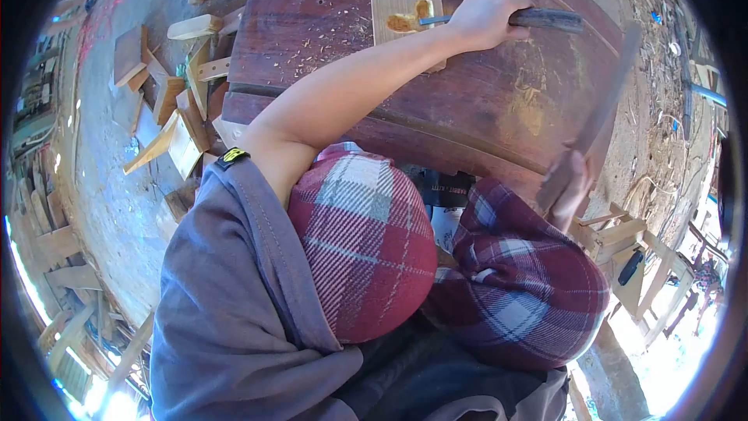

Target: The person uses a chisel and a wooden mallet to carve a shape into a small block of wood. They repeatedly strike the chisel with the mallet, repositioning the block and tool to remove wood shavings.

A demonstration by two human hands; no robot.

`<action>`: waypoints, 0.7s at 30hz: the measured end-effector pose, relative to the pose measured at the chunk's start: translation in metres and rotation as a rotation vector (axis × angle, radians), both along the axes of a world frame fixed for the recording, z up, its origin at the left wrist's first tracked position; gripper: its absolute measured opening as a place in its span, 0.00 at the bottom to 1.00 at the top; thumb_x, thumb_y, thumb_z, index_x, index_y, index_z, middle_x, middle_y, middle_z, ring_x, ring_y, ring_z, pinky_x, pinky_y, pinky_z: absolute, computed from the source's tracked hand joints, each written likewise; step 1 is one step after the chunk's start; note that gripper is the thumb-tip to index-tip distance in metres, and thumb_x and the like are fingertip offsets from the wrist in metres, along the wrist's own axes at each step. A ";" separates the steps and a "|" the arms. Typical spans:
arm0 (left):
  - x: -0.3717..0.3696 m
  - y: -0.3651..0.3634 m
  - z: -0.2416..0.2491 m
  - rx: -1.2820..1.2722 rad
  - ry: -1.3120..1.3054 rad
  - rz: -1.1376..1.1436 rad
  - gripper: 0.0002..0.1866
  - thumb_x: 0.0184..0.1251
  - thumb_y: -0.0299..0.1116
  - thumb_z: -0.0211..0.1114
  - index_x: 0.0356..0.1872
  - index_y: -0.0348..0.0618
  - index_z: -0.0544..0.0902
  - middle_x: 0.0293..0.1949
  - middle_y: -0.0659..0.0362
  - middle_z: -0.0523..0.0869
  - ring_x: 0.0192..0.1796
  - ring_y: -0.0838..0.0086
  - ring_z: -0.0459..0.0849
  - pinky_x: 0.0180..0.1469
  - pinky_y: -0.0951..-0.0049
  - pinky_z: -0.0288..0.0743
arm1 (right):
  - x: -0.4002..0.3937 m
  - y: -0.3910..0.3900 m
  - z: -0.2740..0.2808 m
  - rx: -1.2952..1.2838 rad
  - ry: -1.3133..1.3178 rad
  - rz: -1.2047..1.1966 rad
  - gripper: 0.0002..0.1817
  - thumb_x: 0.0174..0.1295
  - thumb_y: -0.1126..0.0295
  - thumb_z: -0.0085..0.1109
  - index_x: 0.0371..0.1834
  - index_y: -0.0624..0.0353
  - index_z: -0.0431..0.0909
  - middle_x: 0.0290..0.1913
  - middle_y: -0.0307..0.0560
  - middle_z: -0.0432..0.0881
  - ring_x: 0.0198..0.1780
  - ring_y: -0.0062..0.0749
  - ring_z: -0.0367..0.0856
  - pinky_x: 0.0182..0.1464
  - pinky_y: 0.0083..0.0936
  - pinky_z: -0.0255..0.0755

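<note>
My left hand (489, 22) is closed around a chisel, its dark handle (555, 19) pointing right and its narrow metal blade (435, 21) pointing left. The chisel's tip meets a pale wooden block (387, 9) that lies on a reddish-brown wooden bench (460, 101). Two rough hollows (401, 24) are cut into the block's face near the tip. Lower right, beside the bench edge, my right hand (575, 191) grips a long dark wooden stick (612, 97), raised and smeared by motion. My bare left forearm crosses over the bench and hides part of the block's lower edge.
Wood chips (312, 51) are scattered over the bench's left side. Wood offcuts (183, 101) lie heaped on the floor to the left. A wooden frame (623, 234) stands at the lower right, past my plaid-covered knee (530, 296).
</note>
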State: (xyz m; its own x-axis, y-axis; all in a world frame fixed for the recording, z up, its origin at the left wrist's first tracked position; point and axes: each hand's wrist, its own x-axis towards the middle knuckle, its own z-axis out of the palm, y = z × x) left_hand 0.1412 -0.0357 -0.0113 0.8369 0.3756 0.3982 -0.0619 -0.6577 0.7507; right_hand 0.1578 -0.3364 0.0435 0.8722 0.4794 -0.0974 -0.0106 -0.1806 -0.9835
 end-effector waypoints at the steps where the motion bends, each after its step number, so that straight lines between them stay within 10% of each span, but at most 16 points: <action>1: 0.000 0.001 0.001 -0.007 -0.002 -0.004 0.21 0.58 0.43 0.71 0.51 0.48 0.80 0.31 0.50 0.87 0.37 0.52 0.86 0.40 0.57 0.78 | -0.001 0.002 0.002 0.042 0.003 -0.037 0.20 0.63 0.58 0.56 0.45 0.67 0.72 0.21 0.39 0.72 0.18 0.24 0.72 0.15 0.23 0.68; 21: -0.009 0.004 -0.011 0.070 0.155 0.005 0.24 0.60 0.45 0.69 0.58 0.53 0.78 0.37 0.51 0.88 0.40 0.53 0.86 0.44 0.55 0.79 | 0.007 -0.008 -0.006 -0.274 -0.115 -0.011 0.20 0.60 0.57 0.60 0.43 0.64 0.75 0.29 0.45 0.74 0.21 0.22 0.69 0.20 0.20 0.60</action>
